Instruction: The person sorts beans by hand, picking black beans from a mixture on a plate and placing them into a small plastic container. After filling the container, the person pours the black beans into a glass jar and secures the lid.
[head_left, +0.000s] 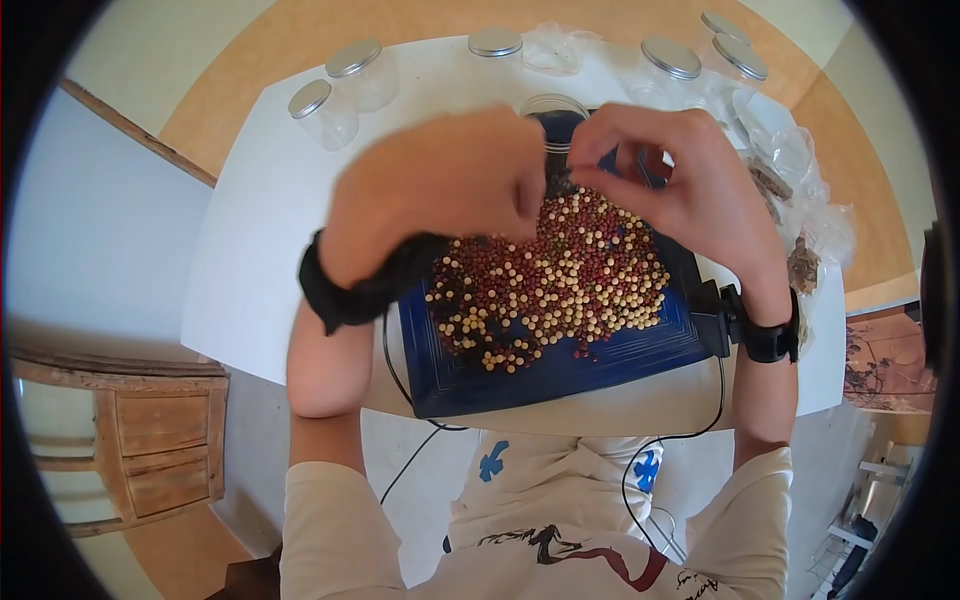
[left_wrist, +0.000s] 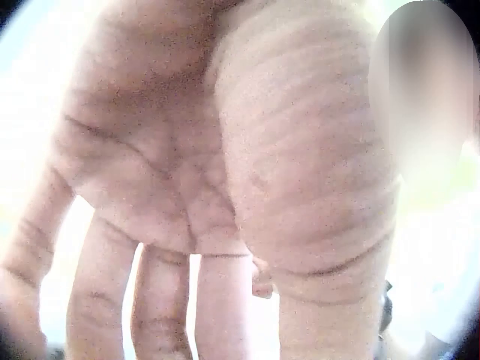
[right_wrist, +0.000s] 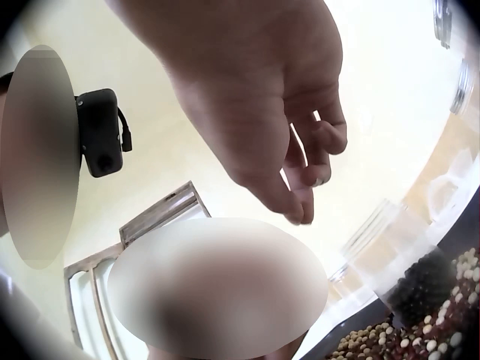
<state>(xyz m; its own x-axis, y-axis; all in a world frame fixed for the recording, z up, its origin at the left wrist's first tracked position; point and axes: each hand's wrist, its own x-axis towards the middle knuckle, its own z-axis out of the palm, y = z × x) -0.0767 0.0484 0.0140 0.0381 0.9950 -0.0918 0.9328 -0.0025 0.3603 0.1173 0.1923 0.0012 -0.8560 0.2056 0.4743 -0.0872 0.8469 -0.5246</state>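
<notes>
A dark blue tray [head_left: 460, 392] carries mixed red, cream, green and black beans [head_left: 570, 265]. At its back, between the hands, is a clear jar [head_left: 553, 104]; black beans [right_wrist: 421, 289] lie in it in the right wrist view. My left hand [head_left: 440, 175], blurred in the head view, hangs over the tray's left back. Its fingers look straight and apart in the left wrist view, with their tips out of frame. My right hand [head_left: 685, 175] is raised beside the jar, fingers curled, thumb tip against the index finger [right_wrist: 306, 214]. Nothing shows between those tips.
Silver-lidded clear jars [head_left: 365, 75] stand along the back of the white table [head_left: 250, 240], at left, middle and right. Plastic bags [head_left: 795, 165], some with brown contents, lie along the right side. Black cables [head_left: 392, 365] run from the wrists past the tray's front.
</notes>
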